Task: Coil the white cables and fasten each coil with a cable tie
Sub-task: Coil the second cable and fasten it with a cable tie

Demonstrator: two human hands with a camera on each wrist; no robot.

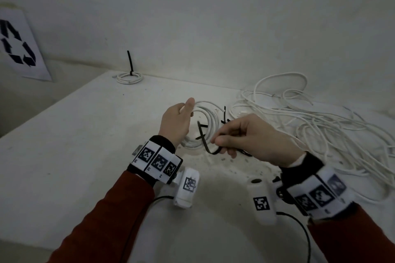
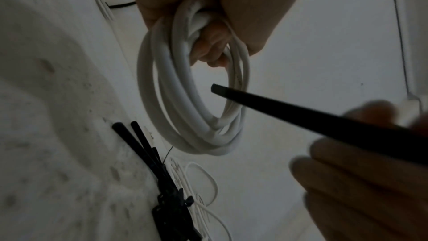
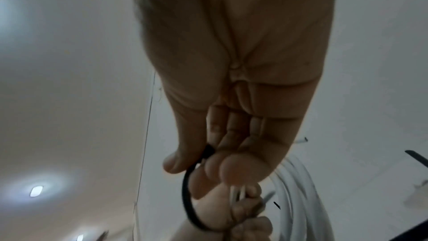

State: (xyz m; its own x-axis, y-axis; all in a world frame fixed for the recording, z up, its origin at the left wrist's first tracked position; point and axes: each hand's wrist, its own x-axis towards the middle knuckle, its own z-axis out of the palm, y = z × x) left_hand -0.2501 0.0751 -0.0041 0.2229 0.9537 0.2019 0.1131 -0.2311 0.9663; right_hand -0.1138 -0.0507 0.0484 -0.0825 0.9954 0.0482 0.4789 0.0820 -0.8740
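My left hand (image 1: 178, 120) grips the top of a coil of white cable (image 1: 210, 117), holding it up above the table; its fingers are curled round the strands of the coil (image 2: 197, 87). My right hand (image 1: 245, 134) pinches a black cable tie (image 1: 206, 142) between thumb and fingers, and the tie bends in an arc below the thumb. The tie's free end (image 2: 217, 89) points into the coil's opening. In the right wrist view the black tie (image 3: 187, 197) loops under my fingers beside the white coil (image 3: 298, 190).
A coil (image 1: 129, 77) bound with an upright black tie lies at the table's far edge. A heap of loose white cables (image 1: 310, 121) covers the right side. Spare black ties (image 2: 148, 155) lie on the table (image 1: 85, 145) below the coil. A recycling sign (image 1: 18, 45) leans at left.
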